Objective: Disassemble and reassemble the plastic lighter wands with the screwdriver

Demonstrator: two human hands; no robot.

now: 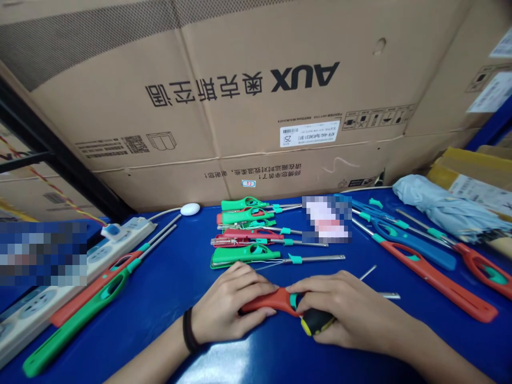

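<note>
The left grip (224,301) is a bare hand with slender fingers and softly rounded knuckles. A dark, nearly black band (189,330) circles its wrist, fairly thick, plain on the outside and shaped like a hair tie; its weave is too fine to make out. The left forearm (152,356) is bare as far as it shows, slim and smooth, widening gently from the band. The right grip (342,309) is also a bare hand, of similar build, with a bare wrist and a slim, bare right forearm (432,344).
</note>
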